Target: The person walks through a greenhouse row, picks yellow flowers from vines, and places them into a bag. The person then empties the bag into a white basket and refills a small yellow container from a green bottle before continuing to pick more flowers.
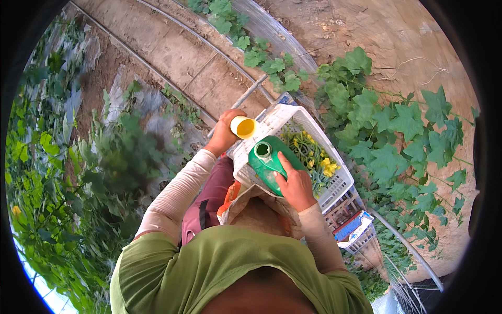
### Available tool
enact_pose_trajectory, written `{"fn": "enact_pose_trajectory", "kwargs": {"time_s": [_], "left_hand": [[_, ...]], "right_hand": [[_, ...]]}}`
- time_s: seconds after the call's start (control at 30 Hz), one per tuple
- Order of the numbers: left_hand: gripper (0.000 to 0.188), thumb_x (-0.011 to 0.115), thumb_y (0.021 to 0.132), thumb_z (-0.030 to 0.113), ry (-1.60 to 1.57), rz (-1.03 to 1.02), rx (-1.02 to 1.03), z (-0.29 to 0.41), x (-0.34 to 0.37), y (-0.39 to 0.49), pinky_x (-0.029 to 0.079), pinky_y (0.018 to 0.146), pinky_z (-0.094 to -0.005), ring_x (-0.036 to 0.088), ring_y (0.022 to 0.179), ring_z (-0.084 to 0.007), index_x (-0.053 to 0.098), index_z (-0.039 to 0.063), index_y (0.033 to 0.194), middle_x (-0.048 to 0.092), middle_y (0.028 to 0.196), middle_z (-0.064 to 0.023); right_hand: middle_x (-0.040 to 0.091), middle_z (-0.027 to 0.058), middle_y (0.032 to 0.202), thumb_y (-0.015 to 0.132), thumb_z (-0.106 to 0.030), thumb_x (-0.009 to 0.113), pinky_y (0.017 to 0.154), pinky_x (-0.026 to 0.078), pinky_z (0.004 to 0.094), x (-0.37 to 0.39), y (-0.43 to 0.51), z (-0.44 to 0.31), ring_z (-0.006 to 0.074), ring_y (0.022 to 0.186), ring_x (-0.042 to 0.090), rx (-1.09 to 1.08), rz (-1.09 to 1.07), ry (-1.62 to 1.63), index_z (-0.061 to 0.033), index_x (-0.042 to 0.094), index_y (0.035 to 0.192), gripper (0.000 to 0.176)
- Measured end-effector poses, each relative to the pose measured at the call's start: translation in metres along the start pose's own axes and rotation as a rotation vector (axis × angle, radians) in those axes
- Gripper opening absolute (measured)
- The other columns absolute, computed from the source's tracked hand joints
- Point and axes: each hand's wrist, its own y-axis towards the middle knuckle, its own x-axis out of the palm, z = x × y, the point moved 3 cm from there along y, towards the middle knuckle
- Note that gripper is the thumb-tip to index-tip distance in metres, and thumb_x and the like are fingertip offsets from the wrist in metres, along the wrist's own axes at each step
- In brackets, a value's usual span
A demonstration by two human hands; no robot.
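Note:
My left hand [226, 133] is closed around a small yellow cup [244, 127], its mouth tilted towards the jug. A green plastic jug [270, 167] with an uncapped neck rests at the near end of a white plastic crate [337, 188]. My right hand [293, 181] grips the jug's handle part, the index finger lying along its top. Behind the jug, thin green stems with yellow flowers [329, 167] lie in the crate. What the cup holds cannot be told.
The crate sits on a cart with a metal bar [249, 92] beside rails [157, 72]. Leafy vines [404, 121] grow close on the right, dense plants [47, 196] on the left. An open cloth bag [235, 204] hangs at my waist. A smaller basket [359, 241] stands beyond the crate.

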Motion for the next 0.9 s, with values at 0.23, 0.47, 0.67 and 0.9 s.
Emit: {"fn": "enact_pose_trajectory", "kwargs": {"time_s": [0.23, 0.47, 0.67, 0.9], "left_hand": [[0.041, 0.077, 0.066, 0.010, 0.080, 0.105, -0.039, -0.026, -0.004, -0.003, 0.042, 0.095, -0.0380, 0.053, 0.111, -0.0328, 0.061, 0.008, 0.104, 0.058, 0.112, -0.0144], [0.049, 0.078, 0.060, 0.003, 0.038, 0.233, -0.173, -0.066, -0.005, -0.015, 0.040, 0.098, -0.0406, 0.049, 0.115, -0.0354, 0.062, 0.011, 0.105, 0.054, 0.120, -0.0155], [0.049, 0.077, 0.060, 0.001, 0.029, 0.309, -0.224, -0.087, -0.008, -0.024, 0.040, 0.098, -0.0402, 0.048, 0.118, -0.0364, 0.062, 0.011, 0.105, 0.054, 0.121, -0.0168], [0.045, 0.074, 0.062, 0.002, 0.059, 0.377, -0.222, -0.095, -0.016, -0.027, 0.041, 0.097, -0.0397, 0.050, 0.117, -0.0373, 0.062, 0.011, 0.105, 0.055, 0.120, -0.0175]], "right_hand": [[0.060, 0.0202, 0.063, 0.082, -0.027, 0.060, 0.061, 0.046, 0.0466, 0.010, 0.032, -0.023, 0.0362, 0.059, 0.058, -0.072, -0.054, -0.244, -0.0031, 0.051, 0.128, 0.052], [0.061, 0.0210, 0.066, 0.082, -0.026, 0.059, 0.060, 0.047, 0.0465, 0.026, 0.056, -0.043, 0.0359, 0.061, 0.060, -0.094, -0.083, -0.245, 0.0028, 0.052, 0.124, 0.051], [0.061, 0.0245, 0.069, 0.083, -0.026, 0.058, 0.061, 0.047, 0.0483, 0.034, 0.076, -0.060, 0.0394, 0.064, 0.060, -0.079, -0.123, -0.247, 0.0075, 0.053, 0.119, 0.049], [0.061, 0.0256, 0.069, 0.083, -0.025, 0.058, 0.061, 0.048, 0.0485, 0.045, 0.089, -0.073, 0.0398, 0.066, 0.061, -0.089, -0.137, -0.228, 0.0096, 0.054, 0.114, 0.047]]}}
